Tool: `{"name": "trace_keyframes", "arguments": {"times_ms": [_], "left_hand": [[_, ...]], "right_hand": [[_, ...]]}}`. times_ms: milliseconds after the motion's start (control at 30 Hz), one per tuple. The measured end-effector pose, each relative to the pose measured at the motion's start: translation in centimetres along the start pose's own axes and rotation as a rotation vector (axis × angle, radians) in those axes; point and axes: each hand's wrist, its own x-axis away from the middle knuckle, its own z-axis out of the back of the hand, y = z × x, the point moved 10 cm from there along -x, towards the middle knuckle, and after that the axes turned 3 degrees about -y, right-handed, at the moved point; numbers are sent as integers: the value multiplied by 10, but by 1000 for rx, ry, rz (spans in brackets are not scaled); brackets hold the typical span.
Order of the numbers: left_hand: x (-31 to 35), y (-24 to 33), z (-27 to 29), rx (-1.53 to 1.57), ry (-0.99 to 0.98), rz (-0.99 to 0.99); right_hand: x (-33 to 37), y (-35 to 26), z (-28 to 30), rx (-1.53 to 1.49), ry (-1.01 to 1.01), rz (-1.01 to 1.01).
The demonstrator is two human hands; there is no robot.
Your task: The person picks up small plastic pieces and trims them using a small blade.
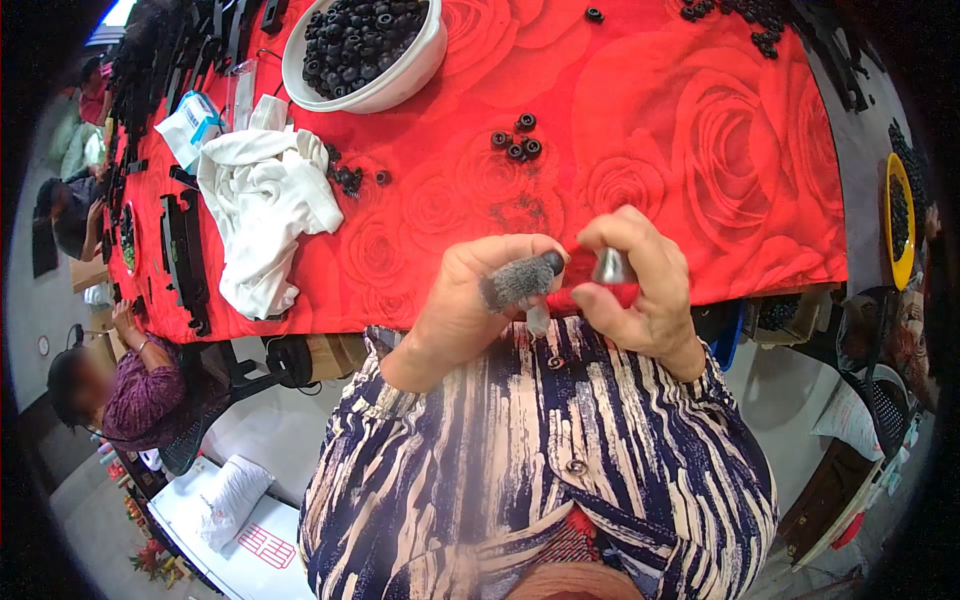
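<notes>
My left hand is raised over the near edge of the red tablecloth, its fingers closed round a small black round part. A grey fabric cover sits on one of its fingers, and a pale cover shows on another below. Just to the right, my right hand pinches a small shiny metal tool, whose exact kind I cannot make out. The two hands are a short gap apart. Beyond them, several black ring-shaped parts lie on the cloth.
A white bowl full of black parts stands at the far left. Nearer are a crumpled white cloth, long black strips and a blue-white packet. At right is a yellow tray. Other people sit at left.
</notes>
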Motion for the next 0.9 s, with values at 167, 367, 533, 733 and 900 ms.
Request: {"name": "trace_keyframes", "arguments": {"times_ms": [167, 367, 533, 733, 900], "left_hand": [[2, -4, 1, -9, 23, 51], [2, -5, 6, -58, 33, 45], [2, -5, 4, -75, 38, 61], [1, -6, 5, -57, 42, 63], [1, -5, 8, -108, 69, 64]], "right_hand": [[8, 25, -9, -152, -55, -193], [6, 26, -12, -81, -46, -186], [6, 27, -10, -107, -56, -202], [5, 25, -12, -106, -98, -217], [5, 27, -13, -109, -103, -216]]}}
